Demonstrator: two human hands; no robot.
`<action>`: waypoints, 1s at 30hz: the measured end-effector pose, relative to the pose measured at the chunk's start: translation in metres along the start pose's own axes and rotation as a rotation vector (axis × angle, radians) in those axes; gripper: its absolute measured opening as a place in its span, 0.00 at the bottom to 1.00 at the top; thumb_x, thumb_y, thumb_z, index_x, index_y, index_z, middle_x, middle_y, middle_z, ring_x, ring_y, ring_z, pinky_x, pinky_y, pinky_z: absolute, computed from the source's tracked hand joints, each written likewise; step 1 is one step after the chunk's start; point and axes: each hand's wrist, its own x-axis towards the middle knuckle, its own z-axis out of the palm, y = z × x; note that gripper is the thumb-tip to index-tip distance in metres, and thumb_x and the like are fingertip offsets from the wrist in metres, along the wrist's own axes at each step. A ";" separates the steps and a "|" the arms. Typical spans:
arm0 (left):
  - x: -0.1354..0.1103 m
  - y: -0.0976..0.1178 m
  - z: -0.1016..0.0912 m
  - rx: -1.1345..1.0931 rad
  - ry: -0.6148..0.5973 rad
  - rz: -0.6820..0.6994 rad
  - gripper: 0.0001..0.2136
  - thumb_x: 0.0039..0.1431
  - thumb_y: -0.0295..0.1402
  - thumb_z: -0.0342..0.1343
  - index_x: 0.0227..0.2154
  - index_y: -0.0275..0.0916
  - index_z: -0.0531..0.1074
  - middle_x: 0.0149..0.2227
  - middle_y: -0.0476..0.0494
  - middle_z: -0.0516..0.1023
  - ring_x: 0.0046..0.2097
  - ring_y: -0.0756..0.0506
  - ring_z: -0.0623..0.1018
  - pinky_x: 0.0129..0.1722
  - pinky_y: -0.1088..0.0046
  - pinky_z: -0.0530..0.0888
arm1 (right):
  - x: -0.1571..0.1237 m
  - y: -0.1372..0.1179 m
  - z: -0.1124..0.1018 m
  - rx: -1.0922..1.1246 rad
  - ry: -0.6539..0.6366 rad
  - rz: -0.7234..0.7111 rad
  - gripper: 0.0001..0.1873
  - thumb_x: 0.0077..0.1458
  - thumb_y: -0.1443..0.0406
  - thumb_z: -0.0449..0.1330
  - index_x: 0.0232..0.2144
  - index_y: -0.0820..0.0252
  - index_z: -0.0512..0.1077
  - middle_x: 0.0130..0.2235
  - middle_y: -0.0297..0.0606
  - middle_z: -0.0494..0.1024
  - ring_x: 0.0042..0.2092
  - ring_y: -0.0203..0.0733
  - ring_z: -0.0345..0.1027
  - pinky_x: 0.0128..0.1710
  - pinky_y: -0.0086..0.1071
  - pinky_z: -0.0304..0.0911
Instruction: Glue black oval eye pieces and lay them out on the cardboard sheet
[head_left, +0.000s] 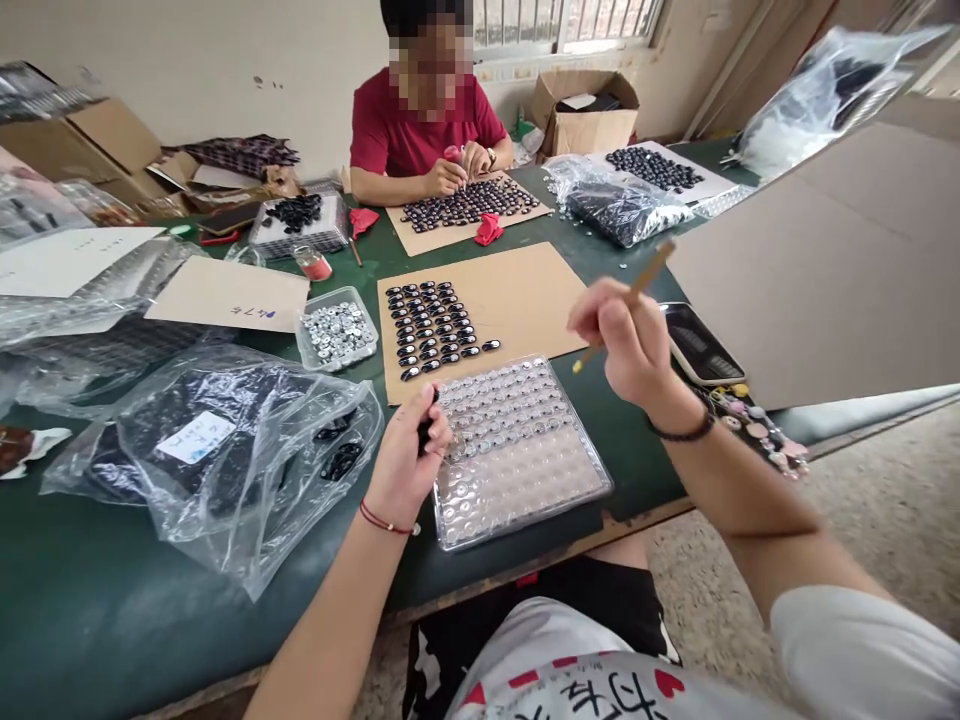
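My left hand (417, 430) is closed around a few small black pieces (426, 425), at the left edge of a clear plastic tray (525, 470) with rows of round pockets. Shiny bits sit in the tray's farther rows. Raised over the table, my right hand (626, 345) pinches a thin wooden stick (651, 268) with a yellowish tip that points down and left. Beyond the tray lies a cardboard sheet (517, 290). Black oval pieces (427, 325) with pale centres stand in rows on its left part.
Left of the cardboard, a plastic tub (337, 330) holds small silvery parts. A clear bag (225, 440) of black pieces lies at the left. Across the table a person in a red shirt (375, 125) works over another board (420, 235). A black tray (701, 345) is at the right.
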 end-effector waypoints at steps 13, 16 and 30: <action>-0.001 -0.003 -0.003 0.158 -0.066 0.107 0.13 0.43 0.36 0.64 0.27 0.34 0.68 0.16 0.56 0.61 0.16 0.59 0.59 0.13 0.86 0.55 | -0.052 0.014 -0.004 -0.443 -0.536 0.051 0.17 0.59 0.60 0.47 0.23 0.61 0.67 0.27 0.38 0.73 0.28 0.36 0.65 0.30 0.29 0.55; 0.002 -0.010 -0.005 0.327 -0.037 0.185 0.16 0.41 0.41 0.64 0.22 0.35 0.65 0.16 0.56 0.61 0.17 0.58 0.60 0.15 0.85 0.56 | -0.035 0.006 -0.001 -0.312 -0.458 -0.006 0.16 0.58 0.60 0.50 0.23 0.62 0.68 0.25 0.36 0.73 0.25 0.34 0.63 0.26 0.27 0.55; -0.003 -0.019 -0.010 1.538 -0.025 0.778 0.14 0.59 0.40 0.48 0.42 0.41 0.71 0.27 0.49 0.75 0.29 0.49 0.73 0.30 0.76 0.67 | -0.053 0.024 0.044 -0.088 -0.281 -0.293 0.07 0.58 0.66 0.50 0.33 0.60 0.67 0.28 0.36 0.73 0.28 0.34 0.65 0.29 0.26 0.58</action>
